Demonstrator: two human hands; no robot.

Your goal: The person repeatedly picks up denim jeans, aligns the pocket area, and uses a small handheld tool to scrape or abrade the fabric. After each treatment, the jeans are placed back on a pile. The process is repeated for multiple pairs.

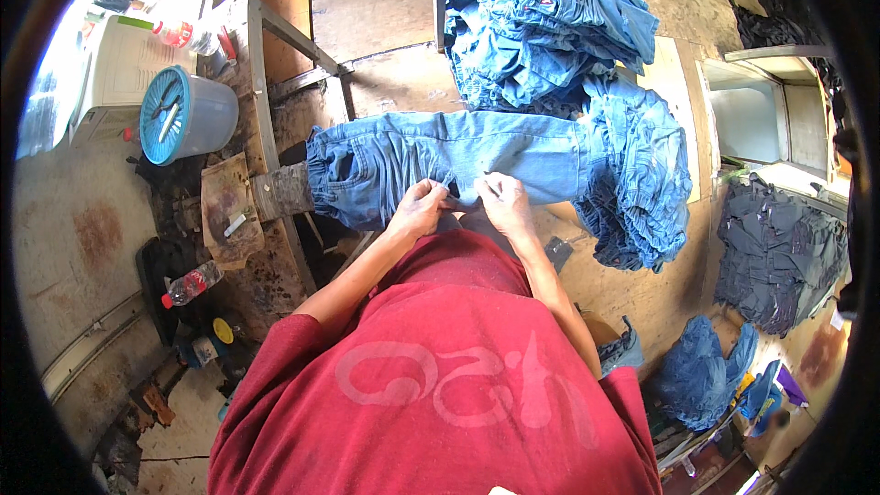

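Observation:
Blue elastic-waist jeans (385, 156) lie crosswise in front of me, their gathered waist at the left around the end of a narrow worn wooden arm (280, 192). At the jeans' near edge, my left hand (422, 207) is closed, pinching the denim by a dark fold. Just to its right, my right hand (504, 203) pinches the same edge with bent fingers. Whether either hand also holds something small is hidden. The right end of the jeans meets a bunched heap of blue denim (637, 174).
A large pile of blue jeans (541, 18) lies beyond. At the left are a translucent bucket with a blue lid (188, 115), a plastic bottle with a red cap (192, 284) and a wooden frame (266, 92). Dark folded garments (779, 252) and crumpled denim (701, 371) lie at the right.

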